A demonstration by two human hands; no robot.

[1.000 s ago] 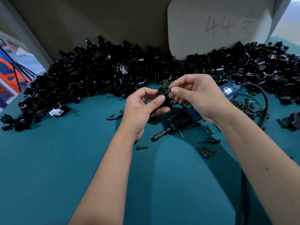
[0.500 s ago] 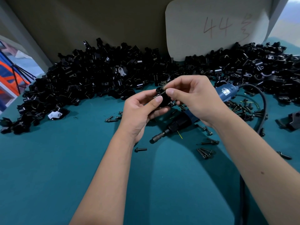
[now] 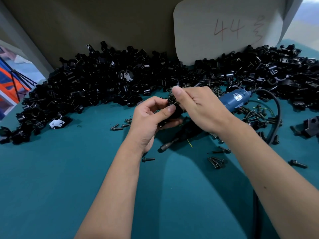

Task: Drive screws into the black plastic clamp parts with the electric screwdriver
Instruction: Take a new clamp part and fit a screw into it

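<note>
My left hand (image 3: 151, 118) grips a black plastic clamp part (image 3: 174, 112) above the teal table, thumb on top and fingers curled under it. My right hand (image 3: 198, 106) pinches a small screw (image 3: 171, 90) at the top of that part; most of the screw is hidden by my fingertips. The blue electric screwdriver (image 3: 233, 100) lies on the table under my right hand, its metal bit (image 3: 166, 146) pointing toward me, its black cord (image 3: 276, 109) looping to the right.
A big heap of black clamp parts (image 3: 103, 83) runs along the back wall, with more on the right (image 3: 276, 71). Loose screws (image 3: 215, 162) lie scattered around the screwdriver. A white card marked 44 (image 3: 227, 30) leans at the back. The teal table (image 3: 60, 187) stretches toward me.
My right hand has turned and its thumb has risen over the clamp part. My left hand keeps its hold on the part. The screwdriver has not moved.
</note>
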